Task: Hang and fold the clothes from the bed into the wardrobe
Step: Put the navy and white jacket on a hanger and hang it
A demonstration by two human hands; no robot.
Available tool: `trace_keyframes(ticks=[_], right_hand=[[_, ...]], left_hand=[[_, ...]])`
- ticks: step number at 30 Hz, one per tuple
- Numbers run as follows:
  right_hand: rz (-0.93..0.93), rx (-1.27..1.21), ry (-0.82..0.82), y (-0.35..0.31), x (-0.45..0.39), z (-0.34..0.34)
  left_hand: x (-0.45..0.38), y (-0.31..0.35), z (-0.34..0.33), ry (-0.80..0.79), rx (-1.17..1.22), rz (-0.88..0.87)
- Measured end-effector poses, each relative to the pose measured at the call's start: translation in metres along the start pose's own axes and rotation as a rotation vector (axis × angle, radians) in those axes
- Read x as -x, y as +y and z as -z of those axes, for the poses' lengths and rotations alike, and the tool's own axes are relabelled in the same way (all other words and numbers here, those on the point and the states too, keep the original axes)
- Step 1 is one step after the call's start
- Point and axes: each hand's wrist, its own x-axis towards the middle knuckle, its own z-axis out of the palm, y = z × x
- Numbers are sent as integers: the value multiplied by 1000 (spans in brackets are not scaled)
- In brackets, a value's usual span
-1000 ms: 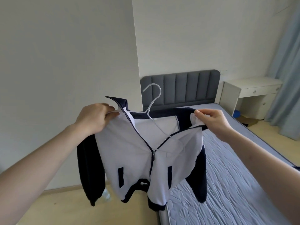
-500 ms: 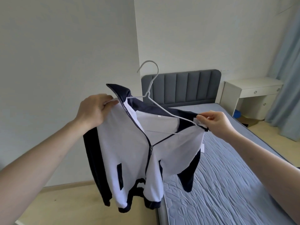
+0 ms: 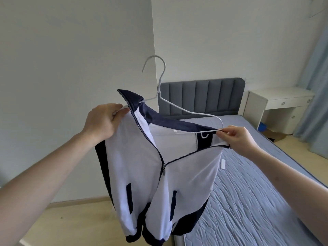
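The hanger has risen clear of the jacket collar (half-threaded); left hand grips one shoulder, right hand pinches the other.

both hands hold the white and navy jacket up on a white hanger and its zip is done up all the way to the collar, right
Not quite. The head view shows the zip closed only at the lower part; above it the jacket front lies open. The rest holds: left hand and right hand hold it up on the white hanger.
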Motion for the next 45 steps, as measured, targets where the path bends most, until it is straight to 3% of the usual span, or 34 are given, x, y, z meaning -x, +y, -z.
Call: trace_keyframes(ticks=[10, 17, 21, 25, 29, 32, 38, 45], right_hand=[[-47, -7, 11, -9, -14, 2], [-111, -93, 31, -19, -18, 2], [-35, -94, 72, -50, -18, -3], [107, -27, 42, -102, -16, -21], [275, 56, -41, -141, -4, -48], [298, 173, -171, -132, 10, -62], [116, 213, -181, -52, 39, -53], [-94, 173, -99, 46, 100, -19]], left_hand=[[8, -13, -4, -16, 65, 39], [18, -15, -10, -80, -79, -78], [24, -10, -28, -140, -157, -51], [27, 6, -46, -308, -235, 80], [29, 22, -54, -500, 160, 260], [36, 35, -55, -514, 425, 272], [69, 76, -92, -502, 654, 289], [106, 146, -163, -604, 849, 293]])
